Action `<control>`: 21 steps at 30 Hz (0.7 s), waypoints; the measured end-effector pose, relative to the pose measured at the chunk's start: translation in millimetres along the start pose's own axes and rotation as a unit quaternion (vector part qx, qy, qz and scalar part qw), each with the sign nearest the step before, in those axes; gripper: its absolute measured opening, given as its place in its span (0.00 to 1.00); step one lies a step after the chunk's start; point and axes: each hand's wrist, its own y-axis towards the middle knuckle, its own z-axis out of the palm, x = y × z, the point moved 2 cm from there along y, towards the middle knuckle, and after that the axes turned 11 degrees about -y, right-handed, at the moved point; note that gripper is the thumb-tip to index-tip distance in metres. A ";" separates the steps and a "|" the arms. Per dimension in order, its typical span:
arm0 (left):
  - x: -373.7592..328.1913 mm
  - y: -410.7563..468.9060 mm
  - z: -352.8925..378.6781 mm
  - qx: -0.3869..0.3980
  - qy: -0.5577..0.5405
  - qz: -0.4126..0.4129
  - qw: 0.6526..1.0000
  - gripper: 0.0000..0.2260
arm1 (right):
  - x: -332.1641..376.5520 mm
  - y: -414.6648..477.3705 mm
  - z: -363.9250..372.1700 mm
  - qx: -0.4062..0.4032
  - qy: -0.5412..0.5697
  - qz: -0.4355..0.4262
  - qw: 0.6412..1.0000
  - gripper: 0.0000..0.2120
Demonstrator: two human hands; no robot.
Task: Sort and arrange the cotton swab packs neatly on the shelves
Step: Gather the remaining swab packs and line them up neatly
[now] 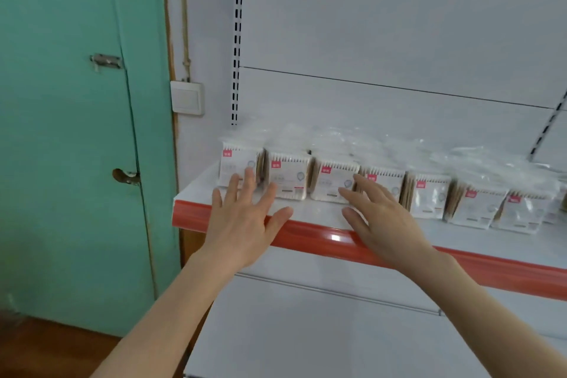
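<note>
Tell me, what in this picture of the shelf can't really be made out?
Head view only:
- Print on the cotton swab packs: too blurred and small to read.
- Packs stacked behind the front row: hidden by the front packs; their number is unclear.
- End of the row on the shelf: cut off by the right edge.
- Pack fronts behind the left hand and right hand: partly covered by fingers; contact is unclear.

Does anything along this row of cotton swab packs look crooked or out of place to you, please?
Nothing stands out. The white cotton swab packs with red labels stand upright in one row along the white shelf with the red front strip. Both open hands reach toward them.
</note>
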 end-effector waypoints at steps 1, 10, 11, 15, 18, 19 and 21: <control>1.0 5.4 -0.4 0.008 0.001 -0.003 1.000 0.33 | 3.4 6.1 0.0 0.009 -0.023 0.003 1.000 0.21; 10.6 20.3 1.2 0.027 -0.009 0.004 1.000 0.27 | 17.5 27.4 1.5 0.006 -0.108 0.017 0.994 0.21; 12.6 20.4 1.0 0.026 -0.011 0.005 1.000 0.28 | 18.2 27.5 3.1 0.004 -0.112 0.018 0.994 0.21; 16.1 19.1 -0.1 0.022 -0.009 0.012 1.000 0.28 | 20.5 35.3 8.3 -0.056 -0.148 0.009 0.987 0.23; 16.6 19.2 -0.8 0.017 -0.008 0.016 1.000 0.30 | 19.6 43.3 16.0 -0.072 -0.178 0.008 0.981 0.27; 17.3 19.3 0.1 0.015 -0.013 0.020 1.000 0.30 | 20.9 44.7 17.0 -0.075 -0.180 0.003 0.981 0.27; 19.3 18.3 0.1 -0.009 -0.037 0.045 0.998 0.33 | 22.2 44.5 17.7 -0.083 -0.166 0.000 0.983 0.25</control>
